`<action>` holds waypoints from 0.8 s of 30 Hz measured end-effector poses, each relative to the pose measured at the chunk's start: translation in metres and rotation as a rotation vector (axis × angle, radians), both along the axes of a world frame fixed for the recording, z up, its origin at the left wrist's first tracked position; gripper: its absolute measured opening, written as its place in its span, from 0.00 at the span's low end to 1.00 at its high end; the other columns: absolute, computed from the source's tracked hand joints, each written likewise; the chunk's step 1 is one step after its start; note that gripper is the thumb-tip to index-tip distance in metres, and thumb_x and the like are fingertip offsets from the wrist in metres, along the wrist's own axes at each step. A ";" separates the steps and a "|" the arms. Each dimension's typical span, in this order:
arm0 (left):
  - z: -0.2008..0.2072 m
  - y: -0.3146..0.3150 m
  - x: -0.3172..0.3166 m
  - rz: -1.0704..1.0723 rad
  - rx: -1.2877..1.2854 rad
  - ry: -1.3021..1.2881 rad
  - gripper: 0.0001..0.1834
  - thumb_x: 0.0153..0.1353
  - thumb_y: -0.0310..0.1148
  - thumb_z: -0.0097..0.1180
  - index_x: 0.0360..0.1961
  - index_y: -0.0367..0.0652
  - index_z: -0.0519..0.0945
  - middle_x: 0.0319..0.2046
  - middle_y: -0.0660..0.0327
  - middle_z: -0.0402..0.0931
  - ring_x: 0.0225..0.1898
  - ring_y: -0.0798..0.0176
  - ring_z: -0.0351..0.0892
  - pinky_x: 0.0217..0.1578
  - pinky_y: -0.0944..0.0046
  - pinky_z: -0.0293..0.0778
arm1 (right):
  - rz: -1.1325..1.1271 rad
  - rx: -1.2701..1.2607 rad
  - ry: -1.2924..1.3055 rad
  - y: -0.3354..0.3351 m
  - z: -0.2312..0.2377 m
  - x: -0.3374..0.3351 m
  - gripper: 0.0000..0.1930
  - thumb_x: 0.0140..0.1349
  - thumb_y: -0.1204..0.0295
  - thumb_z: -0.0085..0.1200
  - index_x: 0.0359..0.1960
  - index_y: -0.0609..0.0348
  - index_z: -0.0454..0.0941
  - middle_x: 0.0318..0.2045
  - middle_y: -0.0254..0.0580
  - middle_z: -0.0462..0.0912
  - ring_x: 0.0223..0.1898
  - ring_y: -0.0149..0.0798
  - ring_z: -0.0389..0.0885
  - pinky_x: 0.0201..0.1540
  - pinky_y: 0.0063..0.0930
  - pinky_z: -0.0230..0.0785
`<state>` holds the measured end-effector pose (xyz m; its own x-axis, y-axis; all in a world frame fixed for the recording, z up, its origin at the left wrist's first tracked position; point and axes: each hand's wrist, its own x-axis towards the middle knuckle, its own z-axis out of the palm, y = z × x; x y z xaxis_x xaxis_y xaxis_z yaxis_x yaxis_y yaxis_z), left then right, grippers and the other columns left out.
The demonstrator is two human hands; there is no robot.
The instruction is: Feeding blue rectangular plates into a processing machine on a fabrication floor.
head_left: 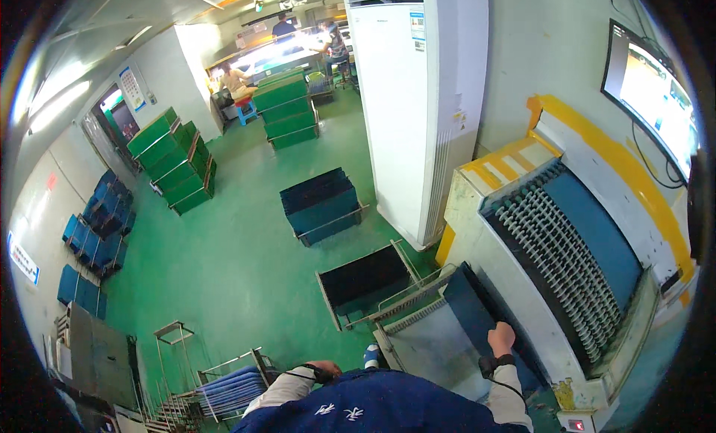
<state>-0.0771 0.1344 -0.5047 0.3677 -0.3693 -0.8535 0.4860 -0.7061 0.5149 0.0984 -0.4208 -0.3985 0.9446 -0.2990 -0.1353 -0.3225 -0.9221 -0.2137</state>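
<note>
Gripping a dark blue panel [477, 314] by its near edge with right hand [501, 337], fingers curled shut over the edge, black band at the wrist. Panel stands tilted in a wire rack [418, 321] at the mouth of the roller conveyor machine [567, 246] (white body, yellow trim, rows of small rollers). Left hand [326, 369] low at the body, near the top of a rack of blue sheets [233, 388]; fingers mostly hidden behind the sleeve, cannot tell if open or holding anything. Just left of the panel, a second rack holding a black panel [365, 280], lying flatter. Further out on the green floor [239, 246]: a cart of dark blue boards [321, 203], stacks of green boards [287, 108] and [175, 161], blue boards along the left wall [101, 224]. Tall white cabinet unit [414, 97] behind the machine, wall screen [652, 97] upper right. People at a lit bench [276, 56] far back (too small for detail).
</note>
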 end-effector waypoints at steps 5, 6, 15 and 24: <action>-0.019 0.011 0.000 0.095 -0.120 0.059 0.22 0.59 0.47 0.53 0.46 0.41 0.80 0.44 0.57 0.79 0.43 0.59 0.76 0.46 0.57 0.70 | -0.025 0.015 -0.026 -0.015 0.008 -0.002 0.18 0.48 0.68 0.59 0.42 0.62 0.80 0.42 0.55 0.81 0.46 0.52 0.79 0.48 0.42 0.71; -0.025 0.012 -0.003 0.089 -0.101 -0.022 0.21 0.56 0.45 0.54 0.44 0.41 0.81 0.40 0.59 0.80 0.39 0.61 0.76 0.42 0.57 0.70 | -0.022 0.022 -0.029 -0.017 0.014 -0.002 0.19 0.48 0.68 0.59 0.43 0.62 0.80 0.43 0.54 0.80 0.47 0.51 0.79 0.49 0.41 0.71; -0.003 0.002 0.004 0.095 -0.038 -0.065 0.14 0.50 0.38 0.57 0.35 0.41 0.83 0.31 0.64 0.79 0.30 0.66 0.74 0.32 0.58 0.70 | 0.034 -0.067 -0.050 -0.017 0.022 -0.002 0.14 0.49 0.71 0.55 0.38 0.62 0.82 0.38 0.57 0.81 0.42 0.54 0.81 0.46 0.42 0.73; 0.027 -0.011 0.020 0.061 -0.034 0.012 0.11 0.49 0.35 0.57 0.33 0.41 0.82 0.31 0.64 0.79 0.30 0.64 0.75 0.31 0.57 0.71 | -0.070 -0.066 0.023 -0.014 0.029 0.006 0.17 0.48 0.69 0.59 0.40 0.61 0.81 0.39 0.54 0.82 0.44 0.52 0.80 0.48 0.41 0.72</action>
